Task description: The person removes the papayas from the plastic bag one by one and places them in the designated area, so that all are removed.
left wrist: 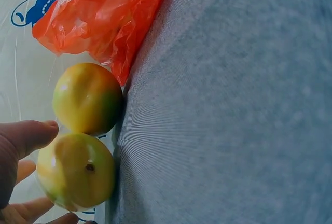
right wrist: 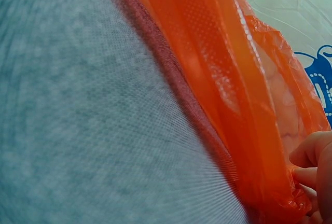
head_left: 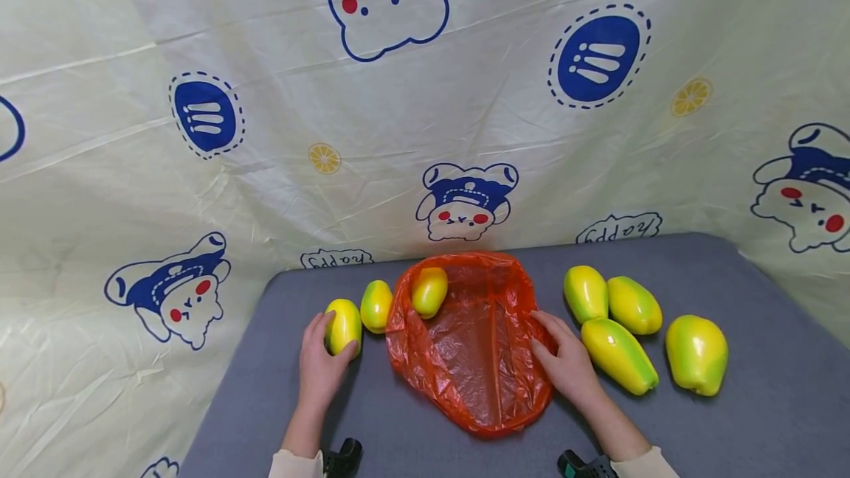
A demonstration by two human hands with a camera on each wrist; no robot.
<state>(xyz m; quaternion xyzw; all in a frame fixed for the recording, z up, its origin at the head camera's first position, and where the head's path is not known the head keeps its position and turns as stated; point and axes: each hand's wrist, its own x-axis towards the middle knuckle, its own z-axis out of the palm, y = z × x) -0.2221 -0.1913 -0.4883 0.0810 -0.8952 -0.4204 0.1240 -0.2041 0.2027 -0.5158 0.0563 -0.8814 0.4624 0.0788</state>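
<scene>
My left hand [head_left: 322,364] curls round a yellow-green mango [head_left: 344,327] on the left side of the table, fingers on its far left and thumb on its near right. In the left wrist view, the thumb [left wrist: 33,135] lies above this mango, with the other fingers below. A second mango [head_left: 376,307] sits beside it, next to the red plastic bag [head_left: 474,360]. The bag lies with its mouth wide, and another mango [head_left: 429,292] is inside at the far left. My right hand [head_left: 567,360] grips the bag's right rim; its fingertips are partly hidden in the folds.
On the right lie several larger yellow-green fruits: two at the back [head_left: 586,293], a long one [head_left: 619,356] in front, and a broad one [head_left: 697,355] apart. The grey table [head_left: 425,456] ends at a patterned curtain [head_left: 372,205] behind.
</scene>
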